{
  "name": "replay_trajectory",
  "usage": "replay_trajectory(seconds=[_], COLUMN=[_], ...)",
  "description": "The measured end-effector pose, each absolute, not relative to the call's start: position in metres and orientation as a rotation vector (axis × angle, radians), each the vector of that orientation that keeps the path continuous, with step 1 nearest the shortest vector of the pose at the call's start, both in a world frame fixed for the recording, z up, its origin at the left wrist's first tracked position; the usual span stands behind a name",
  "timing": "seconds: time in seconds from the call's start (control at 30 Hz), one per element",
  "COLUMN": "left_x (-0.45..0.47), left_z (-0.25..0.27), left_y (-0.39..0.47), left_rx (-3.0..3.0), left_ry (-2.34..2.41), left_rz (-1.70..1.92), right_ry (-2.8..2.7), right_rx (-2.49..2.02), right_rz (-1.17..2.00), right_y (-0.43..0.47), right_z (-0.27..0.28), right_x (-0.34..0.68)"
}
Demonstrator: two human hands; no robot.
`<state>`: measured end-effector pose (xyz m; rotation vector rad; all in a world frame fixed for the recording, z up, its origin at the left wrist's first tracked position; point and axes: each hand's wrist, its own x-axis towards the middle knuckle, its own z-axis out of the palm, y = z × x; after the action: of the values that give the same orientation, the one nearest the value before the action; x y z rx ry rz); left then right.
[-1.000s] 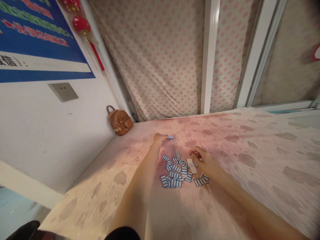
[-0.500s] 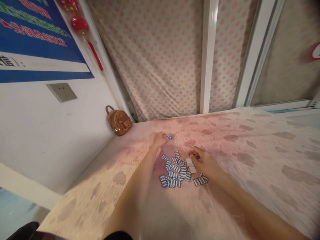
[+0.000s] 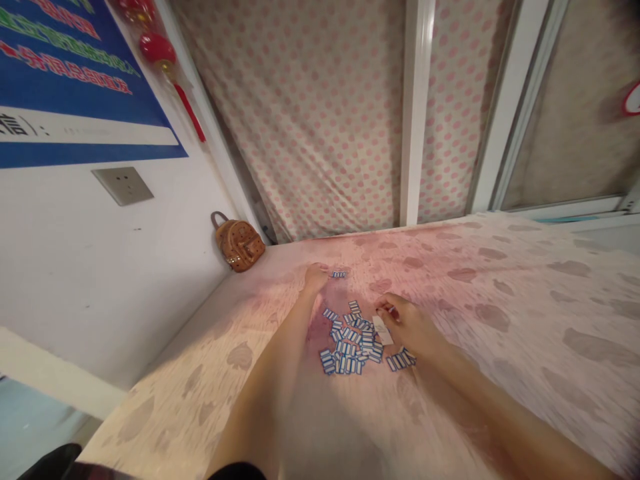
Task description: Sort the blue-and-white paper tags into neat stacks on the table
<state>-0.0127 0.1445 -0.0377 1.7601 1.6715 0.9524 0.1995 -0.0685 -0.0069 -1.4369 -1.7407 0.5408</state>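
Blue-and-white striped pieces, like small cards or tiles, lie in a loose pile on the cloth-covered table. Beyond the pile, my left hand rests on the cloth with its fingers drawn together beside a short row of similar pieces. Its fingertips reach the row's left end; a grip on it cannot be made out. My right hand is at the pile's right side, thumb and fingers curled into a pinch. A white slip of paper shows just under those fingers. What the pinch holds is too small to tell.
Several striped pieces lie apart, under my right wrist. A small brown backpack stands at the table's far left corner against the wall. A polka-dot curtain hangs behind the patterned tablecloth.
My left hand has drawn very slightly away to the left from the short row. My right hand has hardly moved, and the pile looks the same.
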Motion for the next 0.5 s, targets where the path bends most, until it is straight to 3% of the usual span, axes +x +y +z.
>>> replay_trajectory(seconds=[0.5], left_x=[-0.0084], left_z=[-0.0302], left_y=[0.1389], left_rx=[2.046], left_ry=[1.444], left_rz=[0.863], right_ry=[-1.767], right_rx=[-1.423], right_rz=[0.519], right_y=[-0.0708], right_z=[-0.0047], right_x=[0.1991])
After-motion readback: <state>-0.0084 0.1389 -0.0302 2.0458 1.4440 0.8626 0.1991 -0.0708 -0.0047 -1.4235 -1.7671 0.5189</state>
